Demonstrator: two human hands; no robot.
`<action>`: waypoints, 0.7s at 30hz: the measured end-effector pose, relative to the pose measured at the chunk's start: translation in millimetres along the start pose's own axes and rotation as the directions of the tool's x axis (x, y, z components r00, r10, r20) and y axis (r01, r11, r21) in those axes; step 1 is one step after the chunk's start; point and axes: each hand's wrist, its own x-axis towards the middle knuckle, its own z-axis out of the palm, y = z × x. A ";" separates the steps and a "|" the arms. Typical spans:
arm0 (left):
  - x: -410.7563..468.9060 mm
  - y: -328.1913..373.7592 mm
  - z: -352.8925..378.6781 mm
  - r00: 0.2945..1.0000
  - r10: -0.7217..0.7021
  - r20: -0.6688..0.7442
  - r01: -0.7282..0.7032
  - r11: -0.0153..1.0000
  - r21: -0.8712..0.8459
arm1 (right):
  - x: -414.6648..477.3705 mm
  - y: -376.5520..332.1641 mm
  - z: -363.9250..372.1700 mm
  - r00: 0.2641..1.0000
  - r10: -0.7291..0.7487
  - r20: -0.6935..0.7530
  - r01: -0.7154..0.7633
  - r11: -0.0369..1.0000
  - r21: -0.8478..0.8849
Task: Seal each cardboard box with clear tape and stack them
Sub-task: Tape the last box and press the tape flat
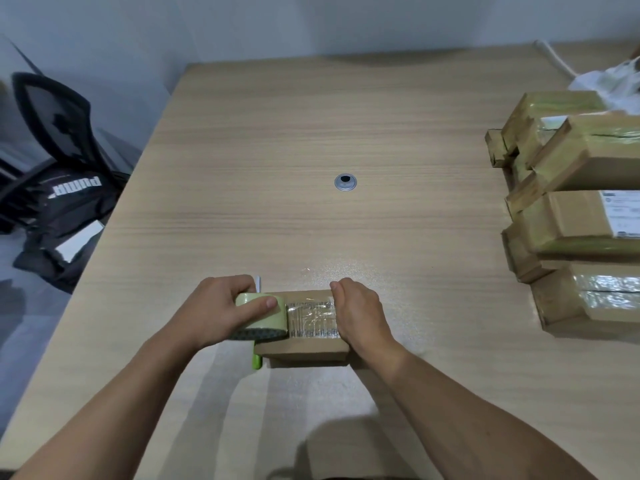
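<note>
- Forearms enter from the near edge of the desk (311,133) and meet over one small cardboard box (304,351), which lies flat close to that edge, slightly left of its middle.
- Left hand (221,306): fingers curl round a roll of clear tape (263,318) with the thumb laid across its outer face. The roll rests on the left end of the box top, evidently so that the tape pays out level with the surface.
- Right hand (360,313): fingers curl over the box's right end and grip it. Judged purpose: to anchor the box, and probably the free end of the tape, against the pull of the roll.
- Tape strip (311,318): a glossy, wrinkled band spans the box top between the two hands. It is not yet cut from the roll, so sealing of this box is judged to be in progress.
- Green-handled tool (256,362): it lies on the desk against the box's left side, mostly hidden; its type cannot be confirmed.
- Sealed boxes (581,216): a stack stands along the right edge of the desk, well apart from the working area, leaving room for taping.
</note>
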 end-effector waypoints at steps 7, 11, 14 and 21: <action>-23.4 0.3 23.9 0.990 -0.044 -0.133 -0.031 0.856 -0.515 | -6.4 -5.1 6.7 0.945 0.327 0.033 -0.326 0.923 0.204; -32.4 -8.5 31.2 0.995 -0.064 -0.079 0.004 0.799 -0.602 | 0.1 -10.2 2.3 0.947 0.320 0.020 -0.319 0.937 0.140; -30.9 -16.6 29.9 0.992 -0.103 -0.074 0.033 0.770 -0.637 | -1.2 -10.2 2.2 0.964 0.264 0.006 -0.263 0.959 0.102; -17.1 -18.0 20.0 0.995 -0.091 -0.051 0.038 0.770 -0.636 | 4.6 -13.1 -6.0 0.998 0.040 -0.040 -0.041 0.999 -0.023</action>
